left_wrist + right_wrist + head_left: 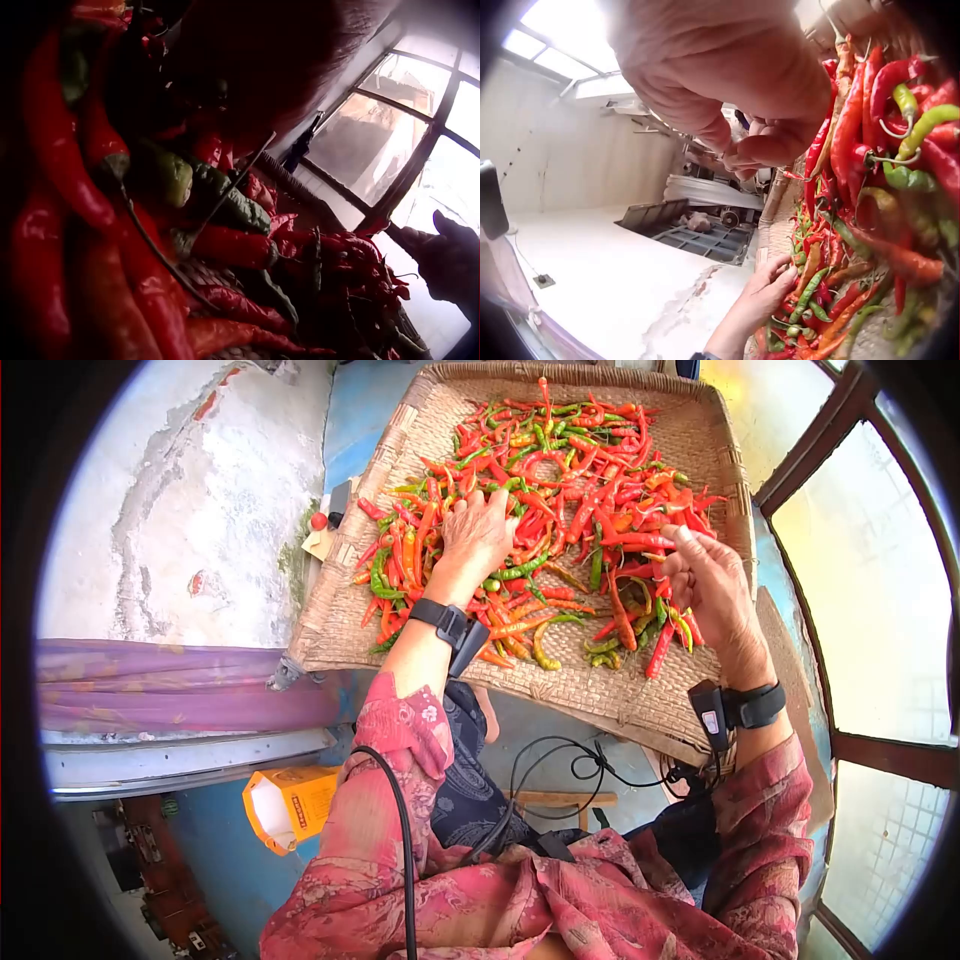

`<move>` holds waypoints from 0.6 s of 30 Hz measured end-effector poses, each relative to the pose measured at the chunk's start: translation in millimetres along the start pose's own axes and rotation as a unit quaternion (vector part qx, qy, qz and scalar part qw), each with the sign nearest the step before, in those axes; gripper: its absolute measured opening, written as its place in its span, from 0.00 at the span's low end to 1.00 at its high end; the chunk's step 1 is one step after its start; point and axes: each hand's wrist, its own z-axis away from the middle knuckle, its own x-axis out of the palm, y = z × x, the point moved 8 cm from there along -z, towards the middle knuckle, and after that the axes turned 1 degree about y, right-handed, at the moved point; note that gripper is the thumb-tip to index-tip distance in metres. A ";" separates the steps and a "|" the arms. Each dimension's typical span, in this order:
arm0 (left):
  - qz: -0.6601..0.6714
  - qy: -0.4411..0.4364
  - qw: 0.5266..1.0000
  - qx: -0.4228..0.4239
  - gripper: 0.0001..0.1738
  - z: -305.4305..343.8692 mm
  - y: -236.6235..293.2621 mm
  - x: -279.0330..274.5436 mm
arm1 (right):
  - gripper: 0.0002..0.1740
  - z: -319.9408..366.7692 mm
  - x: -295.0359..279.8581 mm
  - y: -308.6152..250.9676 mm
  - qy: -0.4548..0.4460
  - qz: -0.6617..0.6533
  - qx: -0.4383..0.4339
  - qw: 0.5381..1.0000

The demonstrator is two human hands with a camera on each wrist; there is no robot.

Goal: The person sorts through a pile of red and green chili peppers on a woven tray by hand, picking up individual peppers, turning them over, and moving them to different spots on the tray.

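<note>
The left hand rests on red and green chilli peppers in the left half of a woven basket, its fingertips partly hidden among them. In the right wrist view this left hand touches the peppers with slightly bent fingers. Over the basket's right side hovers the right hand, thumb apart from loosely bent fingers; nothing held shows clearly. The left wrist view shows it as a dark shape beyond the peppers. Up close, its palm and fingers appear beside long red peppers.
The wide basket's rim surrounds the pile. Framed windows stand at the right. A purple cloth and pale wall lie left. Below are an orange box and looped black cables.
</note>
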 end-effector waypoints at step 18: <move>0.495 -0.085 0.859 0.096 0.13 89.1 109.4 -19.2 | 0.17 20.0 43.0 36.0 -0.129 0.176 0.012 0.976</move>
